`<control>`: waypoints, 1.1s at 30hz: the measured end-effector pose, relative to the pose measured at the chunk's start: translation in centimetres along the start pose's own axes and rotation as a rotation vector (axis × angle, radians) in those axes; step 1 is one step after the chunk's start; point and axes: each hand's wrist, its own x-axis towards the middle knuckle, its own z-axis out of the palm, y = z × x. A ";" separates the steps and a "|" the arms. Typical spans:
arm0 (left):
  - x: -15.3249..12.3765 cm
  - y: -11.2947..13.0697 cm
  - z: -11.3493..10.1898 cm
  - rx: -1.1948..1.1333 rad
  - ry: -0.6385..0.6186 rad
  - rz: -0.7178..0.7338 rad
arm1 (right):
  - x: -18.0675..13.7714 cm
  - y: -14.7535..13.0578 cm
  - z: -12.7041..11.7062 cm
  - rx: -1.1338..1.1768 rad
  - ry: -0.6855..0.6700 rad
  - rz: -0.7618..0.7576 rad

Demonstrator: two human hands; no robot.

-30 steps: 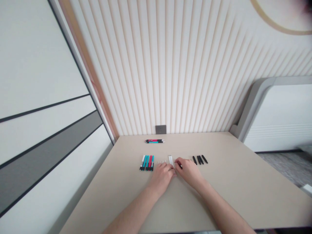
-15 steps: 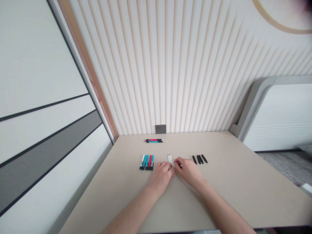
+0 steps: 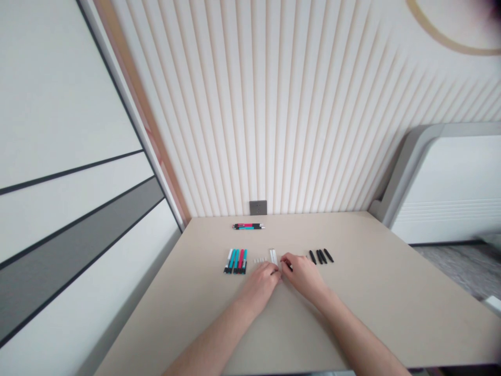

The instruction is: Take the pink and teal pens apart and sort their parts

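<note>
Beige laminate bench (image 3: 364,313) carries all parts; here its far edge is 12 o'clock and the point where the hands meet is the dial centre. The left hand (image 3: 258,287) and right hand (image 3: 303,277) stand almost touching at that centre. The left fingers (image 3: 270,269) hold a thin dark rod (image 3: 274,271) in a narrow pinch. Its long axis lies nearly level across the bench, and its free end points toward 2 o'clock, at the right hand. The right fingers (image 3: 285,261) close narrowly on a small black part (image 3: 289,267), which is mostly hidden, so its exact form cannot be confirmed. Judged from the layout, some of the work appears done: a tight bundle of pink-and-teal pens (image 3: 248,226) lies at 11 o'clock, long axes level, just short of a grey wall socket (image 3: 258,207). Most parts appear to be left. A row of teal, red and white pens (image 3: 236,261) stands at 9 o'clock, small white pieces (image 3: 258,260) at 10 o'clock, white barrels (image 3: 273,256) at 12 o'clock, and slim black parts (image 3: 320,256) at 2 o'clock. These rows lie with their long axes running roughly toward the operator.
</note>
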 end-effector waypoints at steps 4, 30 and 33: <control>0.0 0.0 -0.1 -0.014 -0.007 0.003 | 0.0 0.1 0.1 0.004 0.006 -0.001; -0.3 0.3 -1.1 -0.219 0.270 -0.075 | 0.3 -1.4 1.9 0.988 0.154 -0.044; -0.3 0.1 -0.8 -0.239 0.309 -0.135 | 0.2 -1.8 2.6 1.019 0.155 -0.056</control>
